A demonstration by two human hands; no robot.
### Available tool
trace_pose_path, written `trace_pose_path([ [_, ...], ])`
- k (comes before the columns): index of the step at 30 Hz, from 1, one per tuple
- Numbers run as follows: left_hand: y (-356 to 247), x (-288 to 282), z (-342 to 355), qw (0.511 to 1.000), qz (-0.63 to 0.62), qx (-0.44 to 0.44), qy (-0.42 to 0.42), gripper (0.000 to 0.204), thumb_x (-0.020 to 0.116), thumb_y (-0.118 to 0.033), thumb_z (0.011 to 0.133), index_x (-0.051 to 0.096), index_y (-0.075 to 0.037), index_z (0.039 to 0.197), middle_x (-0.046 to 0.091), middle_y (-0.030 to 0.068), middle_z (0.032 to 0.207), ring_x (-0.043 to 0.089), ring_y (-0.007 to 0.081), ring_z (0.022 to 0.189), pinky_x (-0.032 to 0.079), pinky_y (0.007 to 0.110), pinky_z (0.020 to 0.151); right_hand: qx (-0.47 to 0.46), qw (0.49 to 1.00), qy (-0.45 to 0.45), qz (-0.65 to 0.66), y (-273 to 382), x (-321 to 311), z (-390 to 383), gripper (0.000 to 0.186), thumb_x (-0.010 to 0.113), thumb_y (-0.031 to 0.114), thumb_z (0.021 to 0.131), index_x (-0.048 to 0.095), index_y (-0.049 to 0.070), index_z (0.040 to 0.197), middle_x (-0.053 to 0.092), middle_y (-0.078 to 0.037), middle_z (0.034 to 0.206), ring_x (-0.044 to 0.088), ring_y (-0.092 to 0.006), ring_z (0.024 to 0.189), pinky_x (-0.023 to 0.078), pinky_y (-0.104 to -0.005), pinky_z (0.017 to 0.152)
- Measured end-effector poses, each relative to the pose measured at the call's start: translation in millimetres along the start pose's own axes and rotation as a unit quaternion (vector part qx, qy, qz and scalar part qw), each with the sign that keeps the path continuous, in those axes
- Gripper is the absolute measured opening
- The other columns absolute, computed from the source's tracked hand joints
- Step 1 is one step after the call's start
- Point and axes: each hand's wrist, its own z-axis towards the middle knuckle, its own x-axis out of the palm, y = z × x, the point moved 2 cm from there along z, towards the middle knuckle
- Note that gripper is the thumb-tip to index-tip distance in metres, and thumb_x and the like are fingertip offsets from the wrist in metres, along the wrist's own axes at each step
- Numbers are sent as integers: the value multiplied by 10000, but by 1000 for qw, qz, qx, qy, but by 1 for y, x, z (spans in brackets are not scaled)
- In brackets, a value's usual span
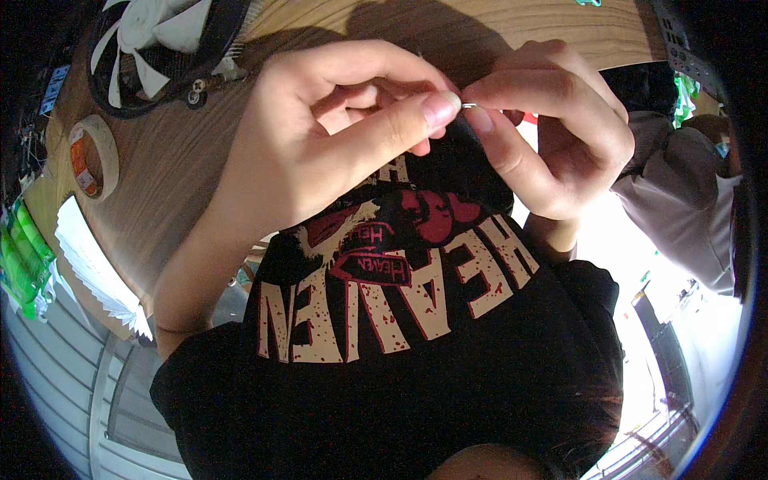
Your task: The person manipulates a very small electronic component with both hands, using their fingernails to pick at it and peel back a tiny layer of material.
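Observation:
My left hand [344, 132] is raised over the wooden table's near edge, its thumb and forefinger pressed together in a pinch. Facing it at close range, my right hand [552, 132] also pinches with thumb and forefinger. Between the two sets of fingertips shows the end of a tiny silvery metal piece [470, 106]. Both hands appear to grip it; most of it is covered by the fingers, so its exact kind cannot be made out. The other fingers of both hands are curled in.
On the wooden table [180, 172] lie a fan with white blades [140, 36], a small screw-like metal part [197, 90] and a tape roll [110, 152]. Papers [96, 256] and green packages [24, 248] are at the left. Another person's grey clothing [680, 208] shows at right.

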Motion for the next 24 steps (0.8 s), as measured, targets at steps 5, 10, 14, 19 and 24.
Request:
trace_pose_path([
  [5, 0, -5, 0, 998, 47, 34, -1, 141, 498, -86, 871, 571, 32, 899, 583, 69, 770, 538, 99, 685, 422, 215, 654, -3, 1000, 10, 18, -2, 2, -1, 167, 633, -80, 624, 610, -36, 783, 612, -112, 726, 525, -152, 585, 398, -242, 546],
  [10, 0, -3, -1, 998, 42, 51, 1, 182, 456, -106, 894, 568, 38, 907, 587, 85, 795, 564, 118, 736, 441, 229, 690, 9, 1000, 5, 20, 0, 3, -1, 161, 625, -89, 622, 604, -35, 771, 607, -111, 723, 520, -151, 579, 394, -241, 543],
  [14, 2, 1, 1, 1000, -23, 15, -14, 237, 420, -100, 901, 523, 75, 1022, 589, 138, 914, 584, 180, 851, 464, 287, 784, 3, 1000, 0, 0, 3, -1, 0, 153, 627, -83, 622, 597, -38, 766, 595, -107, 713, 519, -151, 582, 390, -237, 540],
  [19, 3, 9, 5, 988, -118, 25, -98, 340, 423, -58, 882, 433, 113, 1176, 571, 192, 1063, 577, 220, 963, 455, 315, 858, 28, 999, 0, -16, 7, -1, 1, 151, 626, -82, 615, 603, -38, 758, 595, -111, 710, 523, -150, 578, 389, -233, 523],
  [24, 2, 0, 0, 998, -23, 56, -3, 283, 508, 29, 826, 517, 81, 1104, 606, 162, 1008, 590, 178, 920, 467, 279, 817, 11, 999, -3, -52, 9, -1, 4, 157, 620, -87, 597, 609, -37, 745, 597, -113, 699, 529, -149, 573, 387, -229, 507],
])
